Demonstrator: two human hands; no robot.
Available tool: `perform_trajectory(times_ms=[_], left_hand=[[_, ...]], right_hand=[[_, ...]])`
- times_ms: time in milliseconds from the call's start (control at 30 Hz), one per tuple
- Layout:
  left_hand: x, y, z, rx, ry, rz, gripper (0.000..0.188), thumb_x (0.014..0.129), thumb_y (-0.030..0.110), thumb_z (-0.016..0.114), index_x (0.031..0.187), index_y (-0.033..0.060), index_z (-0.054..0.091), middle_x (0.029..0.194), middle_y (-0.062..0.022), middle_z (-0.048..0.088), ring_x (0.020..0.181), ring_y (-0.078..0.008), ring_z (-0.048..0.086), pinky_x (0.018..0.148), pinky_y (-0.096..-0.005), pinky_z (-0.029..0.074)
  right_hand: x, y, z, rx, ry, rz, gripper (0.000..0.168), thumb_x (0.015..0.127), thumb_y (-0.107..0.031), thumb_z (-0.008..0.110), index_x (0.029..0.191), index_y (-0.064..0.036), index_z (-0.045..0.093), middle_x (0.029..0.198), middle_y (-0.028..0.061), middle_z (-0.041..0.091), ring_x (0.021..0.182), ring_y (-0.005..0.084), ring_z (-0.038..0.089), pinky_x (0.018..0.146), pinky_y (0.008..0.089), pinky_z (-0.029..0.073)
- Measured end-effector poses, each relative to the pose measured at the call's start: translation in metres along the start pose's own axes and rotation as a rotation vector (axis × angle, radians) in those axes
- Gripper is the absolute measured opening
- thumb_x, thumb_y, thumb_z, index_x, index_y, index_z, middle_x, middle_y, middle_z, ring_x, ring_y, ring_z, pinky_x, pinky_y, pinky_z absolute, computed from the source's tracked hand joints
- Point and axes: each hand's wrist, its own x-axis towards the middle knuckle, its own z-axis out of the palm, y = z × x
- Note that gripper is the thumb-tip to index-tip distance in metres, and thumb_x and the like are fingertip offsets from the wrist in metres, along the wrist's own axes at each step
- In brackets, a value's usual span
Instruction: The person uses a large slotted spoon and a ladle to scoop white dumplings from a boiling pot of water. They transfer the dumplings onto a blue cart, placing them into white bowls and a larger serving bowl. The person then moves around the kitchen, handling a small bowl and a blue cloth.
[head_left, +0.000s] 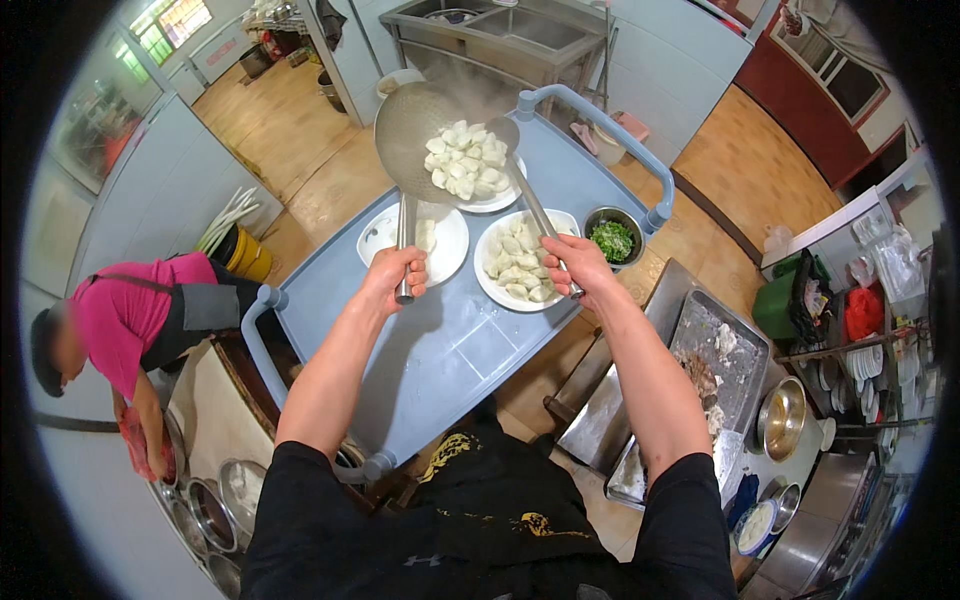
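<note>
My left hand (396, 279) grips the metal handle of a large perforated strainer (405, 142), tilted over the far plate. My right hand (576, 268) holds a ladle (504, 135) by its long handle, its bowl beside the dumplings. A heap of pale boiled dumplings (466, 161) lies at the strainer's right edge, above a white plate (491, 202); how many rest on the plate is hard to tell. Below my right hand, another white plate (517, 300) is full of dumplings. On the left, a third white plate (450, 259) bears a few dumplings, partly hidden by the strainer handle.
The plates stand on a blue cart (427, 360) with raised handles. A metal bowl of chopped greens (613, 238) sits at its right edge. Left, a co-worker in a pink shirt (124, 300) bends over a counter. A metal tray (731, 330) with food scraps lies right.
</note>
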Motion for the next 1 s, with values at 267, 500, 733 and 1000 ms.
perform_trajectory(times_ms=[267,500,733,1000], left_hand=[[0.026,0.017,-0.003,0.224,0.077,0.147,0.010,0.087,-0.001,0.054,0.084,0.0033,0.046,0.064,-0.0033,0.049,0.044,-0.0116,0.047,0.036,-0.0320,0.041],[0.028,0.025,-0.006,0.215,0.090,0.219,0.009,0.087,0.000,0.054,0.083,0.0026,0.047,0.064,-0.0049,0.050,0.044,-0.0128,0.048,0.036,-0.0331,0.043],[0.005,0.028,-0.005,-0.032,0.050,0.233,0.014,0.089,0.002,0.057,0.081,0.0045,0.046,0.064,-0.0026,0.048,0.045,-0.0113,0.045,0.037,-0.0309,0.039],[-0.087,-0.007,-0.021,-0.363,-0.067,0.177,0.021,0.096,0.009,0.055,0.079,0.0091,0.043,0.063,0.0027,0.042,0.046,-0.0073,0.038,0.038,-0.0258,0.033]], right_hand=[[0.007,-0.003,-0.006,0.022,0.023,-0.003,0.018,0.100,-0.022,0.062,0.100,-0.005,0.057,0.074,-0.0015,0.051,0.047,0.0045,0.039,0.038,0.0236,0.032],[0.004,0.004,-0.015,-0.245,0.113,-0.093,0.025,0.099,-0.020,0.062,0.115,-0.001,0.062,0.069,-0.0002,0.052,0.044,0.0074,0.043,0.035,0.0267,0.035],[-0.010,0.009,-0.014,-0.601,0.162,-0.245,0.033,0.097,-0.021,0.062,0.122,0.000,0.063,0.061,0.0036,0.054,0.043,0.0112,0.050,0.036,0.0304,0.039],[-0.013,0.030,-0.038,-0.704,0.287,-0.428,0.033,0.097,-0.020,0.061,0.124,0.000,0.061,0.062,0.0043,0.055,0.041,0.0125,0.050,0.034,0.0312,0.038]])
